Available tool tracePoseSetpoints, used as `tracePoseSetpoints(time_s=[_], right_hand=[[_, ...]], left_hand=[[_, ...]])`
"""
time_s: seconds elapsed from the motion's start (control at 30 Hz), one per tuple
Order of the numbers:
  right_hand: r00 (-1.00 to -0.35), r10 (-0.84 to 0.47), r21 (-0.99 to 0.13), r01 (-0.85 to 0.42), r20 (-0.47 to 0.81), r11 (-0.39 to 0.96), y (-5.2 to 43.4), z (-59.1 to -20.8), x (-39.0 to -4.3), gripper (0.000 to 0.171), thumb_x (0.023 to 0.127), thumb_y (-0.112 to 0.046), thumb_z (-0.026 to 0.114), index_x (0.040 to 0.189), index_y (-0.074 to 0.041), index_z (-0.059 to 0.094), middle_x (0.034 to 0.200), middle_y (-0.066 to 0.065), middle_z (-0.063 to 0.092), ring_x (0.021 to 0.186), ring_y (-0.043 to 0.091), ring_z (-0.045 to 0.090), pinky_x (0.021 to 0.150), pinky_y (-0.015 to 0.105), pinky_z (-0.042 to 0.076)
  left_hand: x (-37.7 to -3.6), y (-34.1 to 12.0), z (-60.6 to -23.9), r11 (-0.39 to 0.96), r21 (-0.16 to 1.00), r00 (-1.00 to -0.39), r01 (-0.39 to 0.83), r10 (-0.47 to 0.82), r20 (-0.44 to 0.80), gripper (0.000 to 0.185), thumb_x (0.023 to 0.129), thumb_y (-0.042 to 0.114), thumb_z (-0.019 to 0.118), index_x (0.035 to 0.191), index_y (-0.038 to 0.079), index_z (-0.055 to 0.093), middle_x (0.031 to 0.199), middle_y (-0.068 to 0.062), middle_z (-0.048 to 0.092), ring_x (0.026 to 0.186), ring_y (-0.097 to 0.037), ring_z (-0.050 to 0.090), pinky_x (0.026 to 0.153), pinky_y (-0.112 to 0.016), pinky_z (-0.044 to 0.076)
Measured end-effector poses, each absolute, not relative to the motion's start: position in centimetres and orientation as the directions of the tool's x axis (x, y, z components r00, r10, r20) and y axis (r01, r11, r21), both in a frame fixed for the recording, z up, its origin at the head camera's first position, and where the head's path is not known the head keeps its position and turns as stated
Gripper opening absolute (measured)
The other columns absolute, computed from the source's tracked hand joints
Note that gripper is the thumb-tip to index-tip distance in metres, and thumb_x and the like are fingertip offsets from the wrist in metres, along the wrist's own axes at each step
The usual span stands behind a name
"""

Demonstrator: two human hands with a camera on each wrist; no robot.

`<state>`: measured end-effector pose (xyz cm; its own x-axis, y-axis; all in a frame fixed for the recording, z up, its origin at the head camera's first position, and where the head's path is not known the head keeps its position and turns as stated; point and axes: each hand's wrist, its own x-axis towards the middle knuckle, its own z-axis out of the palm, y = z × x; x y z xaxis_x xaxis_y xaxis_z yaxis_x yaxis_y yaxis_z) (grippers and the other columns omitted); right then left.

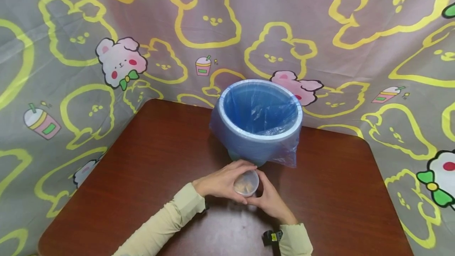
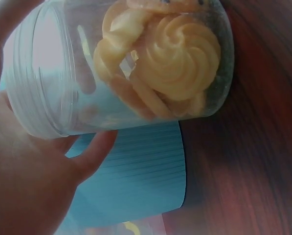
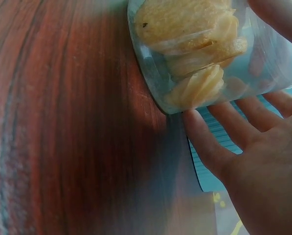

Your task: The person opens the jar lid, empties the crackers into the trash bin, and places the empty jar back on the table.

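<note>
A small clear plastic jar (image 1: 246, 183) of pale swirled cookies (image 2: 180, 54) is held just above the brown table (image 1: 142, 161), in front of the bin. My left hand (image 1: 222, 183) curls over it from the left, with the thumb (image 2: 97, 147) under the jar (image 2: 62, 73). From the right, my right hand (image 1: 270, 200) cups it, fingers (image 3: 209, 147) against the lower side of the jar (image 3: 209, 49). No lid shows on its threaded mouth. The jar is tilted.
A round blue bin (image 1: 261, 117) lined with a blue plastic bag stands at the table's back middle, just beyond the hands. Its ribbed wall (image 2: 136, 181) shows behind the jar. A cartoon-print cloth (image 1: 106, 50) hangs around the table.
</note>
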<state>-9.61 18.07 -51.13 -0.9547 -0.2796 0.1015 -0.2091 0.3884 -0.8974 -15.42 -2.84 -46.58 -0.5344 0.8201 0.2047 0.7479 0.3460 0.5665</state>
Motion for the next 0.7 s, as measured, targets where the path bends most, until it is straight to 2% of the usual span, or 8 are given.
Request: tracePoseSetpoints(time_s=[0.13,0.37,0.5,0.7], right_hand=[[-0.960,-0.265,-0.891,-0.198,0.092,0.408,17.8,-50.8,-9.5,0.089,0.068,-0.014,0.087,0.142,-0.013,0.039,0.141,0.008,0.050,0.126,0.024,0.047,0.103,0.028,0.040],[-0.959,-0.273,-0.896,-0.183,0.073,0.404,17.2,-47.6,-8.6,0.085,0.069,-0.009,0.086,0.141,-0.004,0.040,0.139,0.015,0.050,0.125,0.029,0.048,0.101,0.029,0.042],[-0.961,-0.269,-0.902,-0.176,0.069,0.395,17.1,-47.4,-8.5,0.085,0.068,-0.009,0.086,0.140,-0.004,0.040,0.140,0.015,0.049,0.126,0.030,0.048,0.102,0.031,0.041],[-0.961,-0.266,-0.898,-0.178,0.070,0.404,17.4,-48.6,-9.0,0.089,0.067,-0.008,0.086,0.142,-0.004,0.039,0.141,0.015,0.048,0.126,0.027,0.046,0.101,0.025,0.040]], left_hand=[[-15.4,-3.0,-46.6,0.323,0.566,-0.518,0.758,0.826,0.222,0.099,0.065,0.044,0.087,0.146,0.014,0.038,0.141,-0.004,0.042,0.128,-0.016,0.044,0.107,-0.033,0.040],[-15.5,-3.1,-46.7,0.307,0.564,-0.505,0.766,0.830,0.235,0.100,0.064,0.041,0.088,0.146,0.012,0.038,0.141,-0.005,0.042,0.128,-0.016,0.045,0.107,-0.033,0.040],[-15.6,-3.2,-46.9,0.309,0.571,-0.508,0.761,0.831,0.227,0.100,0.065,0.042,0.088,0.147,0.013,0.037,0.143,-0.005,0.041,0.130,-0.017,0.043,0.108,-0.033,0.040],[-15.7,-3.5,-46.8,0.321,0.566,-0.515,0.759,0.829,0.220,0.099,0.067,0.045,0.086,0.147,0.013,0.037,0.144,-0.004,0.041,0.130,-0.016,0.042,0.108,-0.034,0.040]])
